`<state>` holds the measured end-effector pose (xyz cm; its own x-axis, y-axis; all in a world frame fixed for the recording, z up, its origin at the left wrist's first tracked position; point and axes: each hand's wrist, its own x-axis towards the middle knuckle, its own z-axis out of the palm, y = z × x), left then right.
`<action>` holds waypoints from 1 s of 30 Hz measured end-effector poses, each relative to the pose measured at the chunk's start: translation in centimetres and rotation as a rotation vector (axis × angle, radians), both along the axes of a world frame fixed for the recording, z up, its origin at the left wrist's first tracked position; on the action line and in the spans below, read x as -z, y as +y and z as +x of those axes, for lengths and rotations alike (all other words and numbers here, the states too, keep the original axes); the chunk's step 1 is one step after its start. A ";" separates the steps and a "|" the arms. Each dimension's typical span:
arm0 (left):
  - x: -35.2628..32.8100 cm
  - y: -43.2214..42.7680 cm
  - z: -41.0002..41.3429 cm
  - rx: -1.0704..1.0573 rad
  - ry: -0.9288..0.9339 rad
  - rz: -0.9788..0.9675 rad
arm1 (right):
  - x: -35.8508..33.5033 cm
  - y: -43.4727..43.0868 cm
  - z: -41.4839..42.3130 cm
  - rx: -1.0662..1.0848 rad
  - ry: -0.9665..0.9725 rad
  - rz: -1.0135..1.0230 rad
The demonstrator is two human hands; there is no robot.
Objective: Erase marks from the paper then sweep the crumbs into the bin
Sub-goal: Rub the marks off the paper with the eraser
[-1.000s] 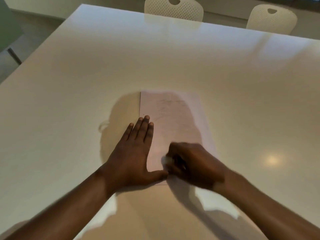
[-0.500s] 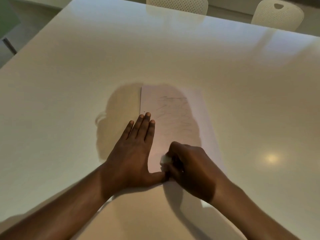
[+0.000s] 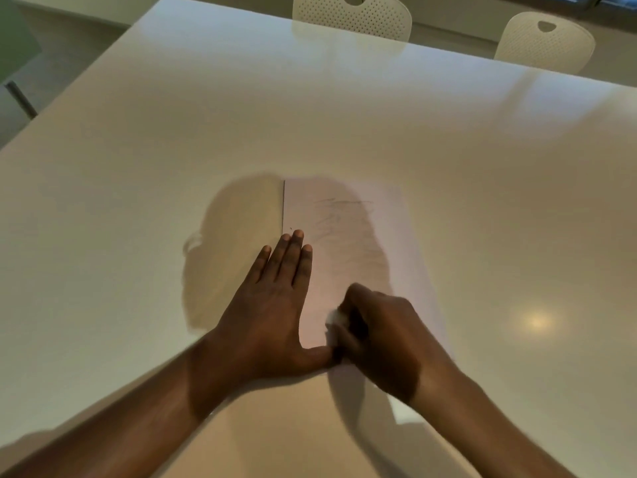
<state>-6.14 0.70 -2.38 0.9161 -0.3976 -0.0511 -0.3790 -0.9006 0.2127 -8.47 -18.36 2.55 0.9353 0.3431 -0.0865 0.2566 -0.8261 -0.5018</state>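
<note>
A white paper (image 3: 365,257) lies flat on the middle of a wide pale table (image 3: 344,115), its long sides running from near to far. Faint pencil marks (image 3: 341,215) cover its far half. The left hand (image 3: 272,305) lies palm down across the paper's left edge, its fingers straight and close together and pointing far, partly on the sheet and partly on the table. Its thumb stretches out to the right along the paper's near edge. The right hand (image 3: 379,336) is on the near part of the sheet, just right of that thumb and seemingly touching its tip. Its fingers are curled round a small white eraser (image 3: 336,319), which shows at the hand's left side, down against the paper. Two pale perforated chairs (image 3: 351,15) stand at the table's far side.
</note>
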 end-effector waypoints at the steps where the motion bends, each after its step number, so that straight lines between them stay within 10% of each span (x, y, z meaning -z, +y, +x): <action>1: 0.0 0.0 0.1 0.001 0.002 -0.005 | 0.3 0.0 -0.1 0.012 -0.009 -0.016; 10: 0.0 0.0 -0.3 -0.001 -0.016 -0.046 | 0.3 4.2 11.0 0.175 -0.164 0.022; 30: 0.4 -0.1 -0.4 -0.051 -0.013 -0.071 | 0.3 2.9 7.1 0.053 -0.146 0.016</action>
<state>-6.51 0.63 -2.81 0.9355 -0.3530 -0.0125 -0.3365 -0.9015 0.2720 -1.41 -15.50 2.22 0.9543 0.2933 0.0568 0.2841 -0.8324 -0.4757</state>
